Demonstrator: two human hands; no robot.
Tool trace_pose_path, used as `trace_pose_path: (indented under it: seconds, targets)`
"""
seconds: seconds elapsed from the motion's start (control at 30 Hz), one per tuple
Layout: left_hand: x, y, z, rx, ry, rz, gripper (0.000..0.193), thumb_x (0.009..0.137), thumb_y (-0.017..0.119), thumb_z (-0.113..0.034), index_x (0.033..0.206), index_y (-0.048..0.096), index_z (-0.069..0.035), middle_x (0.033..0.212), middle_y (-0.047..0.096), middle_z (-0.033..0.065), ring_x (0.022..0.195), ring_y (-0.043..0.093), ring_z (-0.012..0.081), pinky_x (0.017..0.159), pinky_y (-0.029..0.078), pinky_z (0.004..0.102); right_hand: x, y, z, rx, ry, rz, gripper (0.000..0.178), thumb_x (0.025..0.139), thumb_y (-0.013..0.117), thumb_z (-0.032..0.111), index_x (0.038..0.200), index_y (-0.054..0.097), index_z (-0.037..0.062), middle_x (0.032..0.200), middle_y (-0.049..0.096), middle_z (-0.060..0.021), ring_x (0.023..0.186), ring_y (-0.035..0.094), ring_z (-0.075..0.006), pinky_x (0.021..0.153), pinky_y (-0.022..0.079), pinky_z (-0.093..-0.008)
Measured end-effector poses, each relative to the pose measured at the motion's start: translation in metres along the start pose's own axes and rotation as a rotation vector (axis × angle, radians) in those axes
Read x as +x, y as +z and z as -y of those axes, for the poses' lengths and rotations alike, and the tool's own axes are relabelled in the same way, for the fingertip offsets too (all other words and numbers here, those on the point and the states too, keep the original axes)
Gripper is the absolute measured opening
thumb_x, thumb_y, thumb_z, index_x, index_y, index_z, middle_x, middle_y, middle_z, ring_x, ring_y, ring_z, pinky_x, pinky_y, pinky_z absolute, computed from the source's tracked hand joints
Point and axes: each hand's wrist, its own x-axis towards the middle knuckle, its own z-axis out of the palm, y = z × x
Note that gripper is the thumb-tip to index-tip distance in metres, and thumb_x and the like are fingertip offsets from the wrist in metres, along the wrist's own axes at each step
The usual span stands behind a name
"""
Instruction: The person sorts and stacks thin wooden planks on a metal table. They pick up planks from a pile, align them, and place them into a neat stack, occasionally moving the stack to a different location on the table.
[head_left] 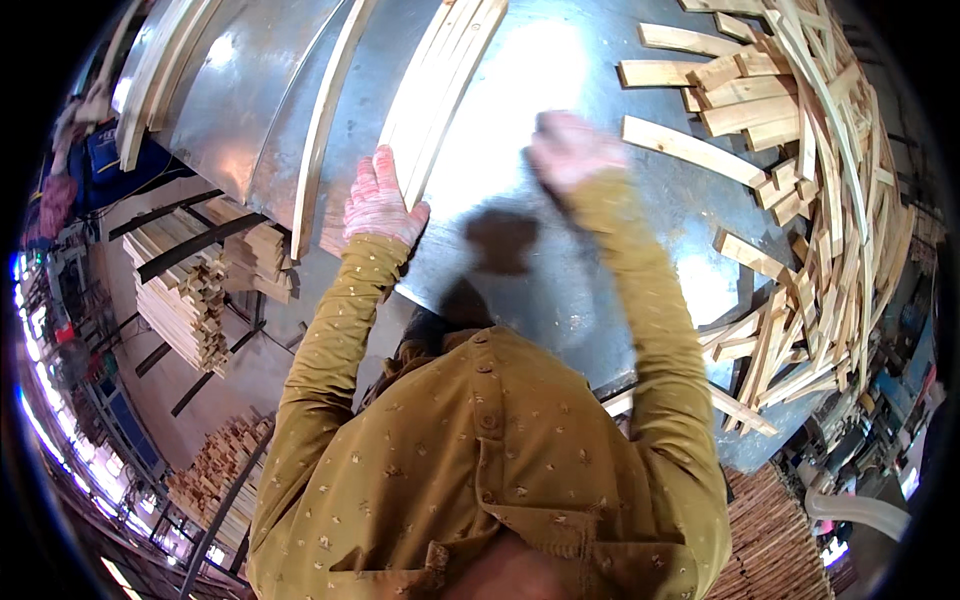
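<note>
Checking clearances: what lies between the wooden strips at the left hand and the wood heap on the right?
Head view: the right hand, blurred, over shiny metal tabletop, between the strips and the heap.

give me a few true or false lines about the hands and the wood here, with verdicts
1. The left hand is at the near end of a group of pale strips. True.
2. The right hand is touching that same group. False: it is apart from it, over the metal table.
3. The heap of wood on the right lies in neat parallel rows. False: it is jumbled.
4. A single strip lies apart, left of the left hand. True.
</note>
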Motion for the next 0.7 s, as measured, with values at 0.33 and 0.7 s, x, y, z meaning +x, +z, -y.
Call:
trace_pose_path:
  seconds: [0.33,0.7]
  targets:
    - [-0.022,-0.016,-0.014,0.075,0.221,-0.300,0.099,0.074,0.079,-0.043,0.145,0.029,0.004,0.145,0.036,0.0279,0.131,0.042,0.0408,0.112,0.031,0.0445,-0.029,-0.034,-0.089,-0.310,-0.164,-0.209,0.049,0.091,0.059,0.044,0.118,0.054,0.0035,0.097,0.064,-0.0187,0.094,0.063,-0.0360,0.081,0.050,-0.0475]
    - [-0.044,-0.010,-0.170,-1.535,0.560,0.357,0.085,0.080,0.073,-0.048,0.132,0.036,0.008,0.126,0.054,0.0265,0.119,0.053,0.0349,0.099,0.044,0.0415,0.021,-0.156,-0.087,-0.133,0.154,-0.392,0.059,0.093,0.055,0.043,0.135,0.045,0.0021,0.127,0.050,-0.0192,0.113,0.053,-0.0315,0.097,0.042,-0.0397]
